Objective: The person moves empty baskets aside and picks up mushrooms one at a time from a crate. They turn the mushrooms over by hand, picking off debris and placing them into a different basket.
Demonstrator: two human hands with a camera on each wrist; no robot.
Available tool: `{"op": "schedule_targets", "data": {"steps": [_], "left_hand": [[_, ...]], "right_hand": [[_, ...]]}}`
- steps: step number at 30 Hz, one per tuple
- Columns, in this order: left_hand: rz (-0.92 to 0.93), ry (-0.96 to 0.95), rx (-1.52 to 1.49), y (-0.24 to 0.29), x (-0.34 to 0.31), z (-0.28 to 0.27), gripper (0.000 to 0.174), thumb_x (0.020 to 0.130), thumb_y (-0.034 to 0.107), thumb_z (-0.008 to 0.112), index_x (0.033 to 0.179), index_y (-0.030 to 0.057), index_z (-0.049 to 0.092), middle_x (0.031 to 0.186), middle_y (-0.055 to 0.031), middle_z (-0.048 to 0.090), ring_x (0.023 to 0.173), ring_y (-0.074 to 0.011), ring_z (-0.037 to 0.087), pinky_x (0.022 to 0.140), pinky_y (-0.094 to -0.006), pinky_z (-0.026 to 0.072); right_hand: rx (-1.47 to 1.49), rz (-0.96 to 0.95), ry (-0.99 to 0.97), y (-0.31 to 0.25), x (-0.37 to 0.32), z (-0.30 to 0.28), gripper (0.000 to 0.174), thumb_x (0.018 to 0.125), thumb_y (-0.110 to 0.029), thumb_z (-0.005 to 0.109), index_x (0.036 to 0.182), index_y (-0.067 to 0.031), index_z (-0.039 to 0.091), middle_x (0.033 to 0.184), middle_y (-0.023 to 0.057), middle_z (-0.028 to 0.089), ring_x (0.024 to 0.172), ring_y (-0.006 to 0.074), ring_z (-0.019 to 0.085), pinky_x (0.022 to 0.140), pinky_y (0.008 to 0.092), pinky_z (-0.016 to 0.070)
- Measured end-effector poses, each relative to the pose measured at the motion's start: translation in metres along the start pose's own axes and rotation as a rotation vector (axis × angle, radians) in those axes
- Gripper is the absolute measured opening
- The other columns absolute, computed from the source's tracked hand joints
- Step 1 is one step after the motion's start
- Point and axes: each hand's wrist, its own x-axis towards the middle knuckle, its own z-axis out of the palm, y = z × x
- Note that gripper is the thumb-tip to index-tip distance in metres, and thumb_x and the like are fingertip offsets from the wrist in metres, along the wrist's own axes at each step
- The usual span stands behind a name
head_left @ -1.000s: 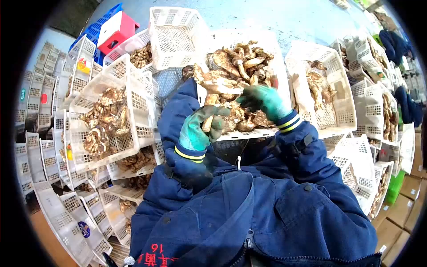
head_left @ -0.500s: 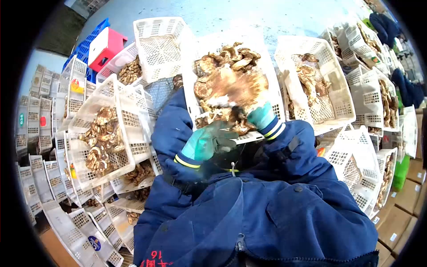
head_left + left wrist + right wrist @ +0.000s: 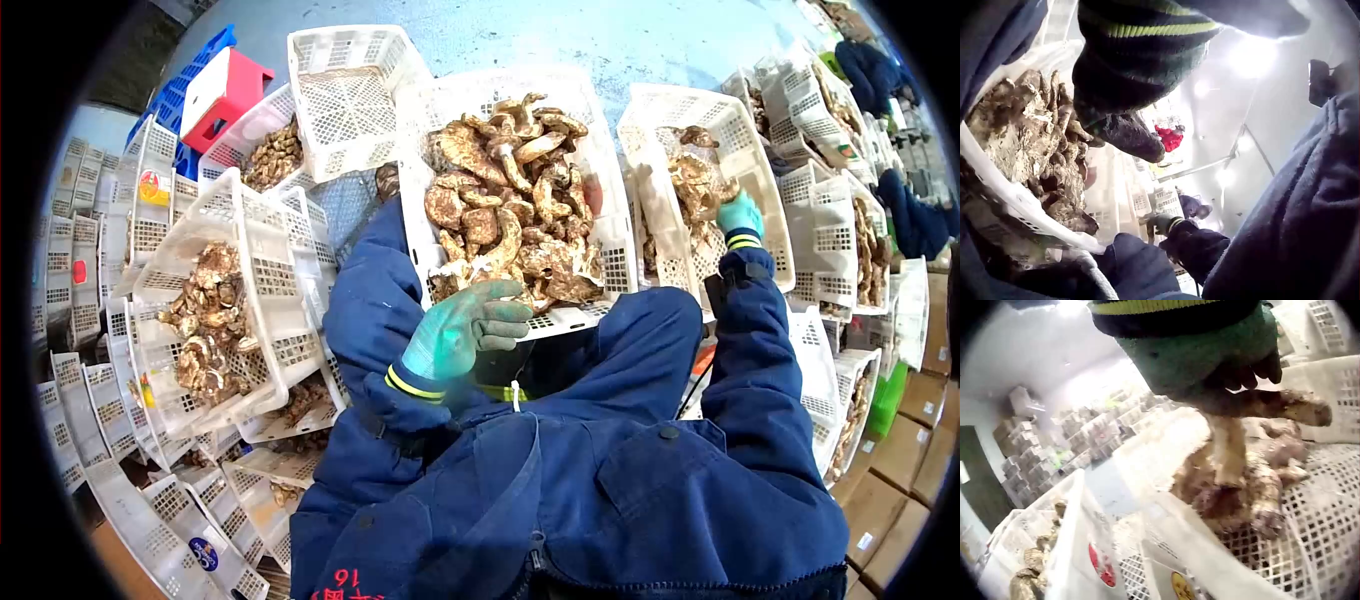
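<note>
In the head view, my gloved left hand (image 3: 468, 330) hovers at the near rim of the middle white crate (image 3: 425, 195), fingers loosely bent and nothing in them. Brown, scaly mushrooms (image 3: 500, 205) with thick pale stems fill that crate. Over to the right, my right hand (image 3: 742, 216) reaches inside another white crate (image 3: 765, 240). Up close in the right wrist view, its gloved fingers curl around a mushroom (image 3: 1300, 409), stem end sticking out past them. More mushrooms (image 3: 1266, 494) lie below on the perforated crate floor.
To the left, a tilted white crate (image 3: 275, 345) holds mushrooms, with stacked crates around it. A crate with a bare mesh floor (image 3: 345, 105) stands back left, near a red and white stool (image 3: 225, 95). Cardboard boxes (image 3: 890, 490) are stacked at the far right.
My right hand has moved from the middle crate to the right crate, carrying a mushroom. My left hand, earlier pinching a mushroom stem, now holds nothing near the same rim.
</note>
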Motion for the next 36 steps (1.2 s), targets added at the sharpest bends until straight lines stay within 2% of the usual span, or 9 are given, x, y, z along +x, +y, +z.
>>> {"op": "schedule_targets", "data": {"steps": [3, 6, 7, 10, 12, 26, 29, 30, 36], "left_hand": [[-0.02, -0.008, -0.03, -0.002, 0.007, -0.004, 0.055, 0.1, 0.04, 0.042, 0.132, -0.0047, 0.044, 0.11, -0.0168, 0.062, 0.099, -0.0304, 0.064, 0.083, -0.0358, 0.0539], [-0.048, -0.008, -0.096, -0.005, 0.012, -0.011, 0.056, 0.1, 0.04, 0.043, 0.131, -0.0053, 0.044, 0.109, -0.016, 0.062, 0.098, -0.0281, 0.064, 0.083, -0.0341, 0.0533], [-0.056, 0.031, -0.095, -0.003, 0.011, -0.009, 0.054, 0.1, 0.039, 0.044, 0.131, -0.0051, 0.045, 0.106, -0.0134, 0.061, 0.096, -0.0261, 0.063, 0.082, -0.0327, 0.0528], [0.022, 0.106, -0.04, 0.013, 0.001, 0.007, 0.049, 0.098, 0.033, 0.048, 0.129, -0.0047, 0.046, 0.093, -0.0049, 0.06, 0.088, -0.0188, 0.062, 0.077, -0.0268, 0.0508], [-0.01, 0.081, -0.097, 0.002, 0.003, -0.024, 0.053, 0.099, 0.04, 0.046, 0.131, -0.0019, 0.047, 0.105, -0.0119, 0.062, 0.091, -0.0225, 0.065, 0.082, -0.0329, 0.053], [0.012, 0.204, -0.07, 0.017, 0.004, -0.018, 0.05, 0.098, 0.04, 0.045, 0.131, 0.0031, 0.05, 0.112, -0.0126, 0.065, 0.093, -0.0218, 0.064, 0.082, -0.0346, 0.0521], [-0.143, 0.106, -0.178, 0.027, 0.013, -0.027, 0.047, 0.095, 0.04, 0.048, 0.129, 0.0079, 0.053, 0.112, -0.0108, 0.066, 0.086, -0.0185, 0.064, 0.077, -0.0328, 0.051], [-0.185, 0.254, -0.126, 0.033, 0.006, -0.014, 0.044, 0.095, 0.038, 0.047, 0.127, 0.0087, 0.054, 0.112, -0.0094, 0.066, 0.084, -0.017, 0.063, 0.073, -0.0316, 0.0495], [0.039, 0.086, -0.137, 0.015, 0.006, -0.038, 0.05, 0.094, 0.036, 0.053, 0.13, 0.0011, 0.05, 0.113, -0.0122, 0.063, 0.092, -0.0214, 0.064, 0.081, -0.0339, 0.0528]], "right_hand": [[0.328, -0.622, 0.643, -0.07, -0.027, -0.011, 0.047, 0.082, -0.019, 0.063, 0.128, -0.0098, 0.056, 0.114, 0.0147, 0.064, 0.101, 0.03, 0.063, 0.088, 0.0375, 0.0495], [0.504, -0.744, -0.081, -0.185, -0.097, -0.035, 0.04, 0.086, -0.02, 0.062, 0.126, -0.0179, 0.06, 0.11, 0.0158, 0.066, 0.099, 0.0282, 0.064, 0.086, 0.0347, 0.0502], [0.37, -0.968, 0.098, -0.212, -0.101, -0.011, 0.046, 0.085, -0.026, 0.063, 0.13, -0.0174, 0.056, 0.121, 0.0145, 0.062, 0.107, 0.0313, 0.06, 0.092, 0.0376, 0.0481], [0.039, -0.939, 0.039, -0.275, -0.106, 0.026, 0.056, 0.083, -0.027, 0.063, 0.136, -0.0172, 0.048, 0.141, 0.0088, 0.047, 0.128, 0.0317, 0.045, 0.103, 0.0427, 0.0394], [-0.031, -0.937, -0.009, -0.297, -0.103, 0.046, 0.056, 0.081, -0.025, 0.064, 0.135, -0.0177, 0.049, 0.145, 0.0073, 0.043, 0.135, 0.032, 0.036, 0.104, 0.0495, 0.0373], [-0.479, -0.873, -0.131, -0.315, -0.124, 0.011, 0.037, 0.082, -0.026, 0.065, 0.116, -0.0104, 0.062, 0.126, 0.0093, 0.057, 0.109, 0.0256, 0.059, 0.089, 0.0409, 0.049], [-0.424, -0.956, -0.115, -0.306, -0.121, 0.02, 0.046, 0.082, -0.022, 0.062, 0.127, -0.0127, 0.054, 0.138, 0.01, 0.048, 0.131, 0.0272, 0.041, 0.101, 0.044, 0.0397], [-0.364, -0.938, -0.094, -0.307, -0.12, 0.026, 0.048, 0.081, -0.02, 0.062, 0.127, -0.0121, 0.052, 0.135, 0.0098, 0.049, 0.129, 0.0279, 0.042, 0.097, 0.0461, 0.0399], [-0.44, -0.931, 0.005, -0.323, -0.114, 0.045, 0.027, 0.083, -0.024, 0.059, 0.106, -0.0153, 0.068, 0.114, 0.0071, 0.058, 0.111, 0.0273, 0.052, 0.086, 0.0467, 0.0419]]}}
